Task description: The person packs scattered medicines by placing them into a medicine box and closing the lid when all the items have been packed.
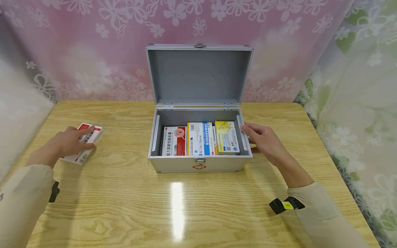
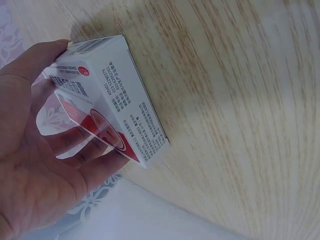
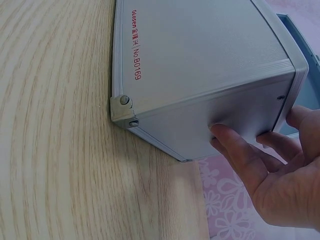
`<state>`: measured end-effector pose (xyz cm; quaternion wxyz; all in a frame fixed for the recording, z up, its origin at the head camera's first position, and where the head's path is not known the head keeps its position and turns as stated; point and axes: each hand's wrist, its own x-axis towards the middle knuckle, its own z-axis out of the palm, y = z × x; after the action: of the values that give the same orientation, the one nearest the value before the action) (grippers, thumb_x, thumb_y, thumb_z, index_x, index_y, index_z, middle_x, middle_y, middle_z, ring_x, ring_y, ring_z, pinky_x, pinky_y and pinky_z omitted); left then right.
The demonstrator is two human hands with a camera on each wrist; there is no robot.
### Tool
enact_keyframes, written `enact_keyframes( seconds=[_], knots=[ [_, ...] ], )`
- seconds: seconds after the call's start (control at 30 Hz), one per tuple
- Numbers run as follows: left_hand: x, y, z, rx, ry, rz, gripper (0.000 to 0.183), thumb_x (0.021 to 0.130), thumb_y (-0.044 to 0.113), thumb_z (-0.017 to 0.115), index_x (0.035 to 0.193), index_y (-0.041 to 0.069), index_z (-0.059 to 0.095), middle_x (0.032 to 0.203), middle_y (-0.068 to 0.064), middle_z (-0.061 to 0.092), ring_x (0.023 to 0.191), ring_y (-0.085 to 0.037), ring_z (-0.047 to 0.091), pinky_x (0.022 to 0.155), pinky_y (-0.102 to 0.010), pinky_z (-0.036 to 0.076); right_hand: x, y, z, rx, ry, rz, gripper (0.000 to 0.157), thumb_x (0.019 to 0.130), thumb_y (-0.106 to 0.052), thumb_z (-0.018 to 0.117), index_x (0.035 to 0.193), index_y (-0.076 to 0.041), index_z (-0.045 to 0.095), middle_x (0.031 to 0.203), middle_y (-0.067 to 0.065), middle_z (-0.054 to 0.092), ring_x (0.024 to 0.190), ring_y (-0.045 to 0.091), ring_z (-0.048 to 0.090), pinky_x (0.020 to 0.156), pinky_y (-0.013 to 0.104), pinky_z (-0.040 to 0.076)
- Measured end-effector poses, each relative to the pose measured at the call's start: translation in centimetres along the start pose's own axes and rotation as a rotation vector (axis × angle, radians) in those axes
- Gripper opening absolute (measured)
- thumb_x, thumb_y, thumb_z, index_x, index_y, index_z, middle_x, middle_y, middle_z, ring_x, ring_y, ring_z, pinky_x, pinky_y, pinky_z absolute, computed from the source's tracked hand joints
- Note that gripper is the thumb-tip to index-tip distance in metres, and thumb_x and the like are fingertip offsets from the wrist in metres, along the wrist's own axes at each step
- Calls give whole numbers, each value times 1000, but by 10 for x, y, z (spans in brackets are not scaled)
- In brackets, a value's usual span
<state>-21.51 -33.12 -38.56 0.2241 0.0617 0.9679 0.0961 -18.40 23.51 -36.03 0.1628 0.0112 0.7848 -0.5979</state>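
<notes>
At the left of the table, my left hand grips a white and red medicine box, thumb at one end and fingers at the other. The box lies low against the tabletop. My right hand holds the right side of a silver metal case, its thumb over the rim and its fingers on the outer wall. The case stands with its lid raised. Inside are a red and white medicine box, a blue and white one and a yellow and white one.
The wooden table lies under everything. A pink flowered cloth hangs behind it, with a pale leafy cloth along the right. The open lid stands up at the back of the case.
</notes>
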Motion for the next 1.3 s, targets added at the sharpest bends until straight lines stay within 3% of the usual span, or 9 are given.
enact_keyframes(
  seconds=[0.23,0.53,0.8,0.9,1.07,1.2,1.3],
  knots=[
    [-2,1,-1,5,-16,-1,91,77,58,55,142,10,12,116,-43,21,62,-29,46,44,-33,39,0,1,0,14,-6,4,63,86,-44,51,137,-12,34,123,19,49,99,28,57,70,43,50],
    [0,-3,0,37,3,15,93,76,60,53,142,11,9,116,-44,20,69,-38,47,51,-36,39,2,0,0,19,-1,1,63,86,-44,51,137,-13,34,122,18,49,98,28,57,68,40,51],
    [0,-2,0,6,-7,25,93,77,59,55,142,9,11,114,-44,20,72,-41,46,48,-37,41,1,0,-1,26,-1,3,61,86,-43,51,137,-12,35,121,18,50,97,27,58,69,42,51],
    [-1,-2,0,33,12,46,93,76,61,53,142,9,12,114,-44,22,75,-45,47,53,-45,42,1,0,-1,21,5,1,61,86,-43,51,137,-13,35,121,18,50,98,27,58,70,41,50],
    [-4,-3,1,69,43,54,93,75,67,49,142,10,17,114,-41,29,78,-39,50,55,-44,41,1,-1,0,16,7,5,61,86,-45,51,137,-15,35,121,17,50,98,26,58,71,43,50],
    [-9,0,-3,52,90,37,88,77,66,46,143,15,17,118,-40,30,95,-46,44,57,-49,40,1,0,0,17,2,15,61,86,-46,50,137,-16,35,121,16,51,97,26,58,71,44,50],
    [-13,9,-13,3,150,36,85,78,64,47,143,20,16,119,-39,30,99,-47,39,59,-51,39,1,1,-1,15,2,11,62,85,-46,50,137,-16,35,121,16,50,98,25,58,71,44,50]
  ],
)
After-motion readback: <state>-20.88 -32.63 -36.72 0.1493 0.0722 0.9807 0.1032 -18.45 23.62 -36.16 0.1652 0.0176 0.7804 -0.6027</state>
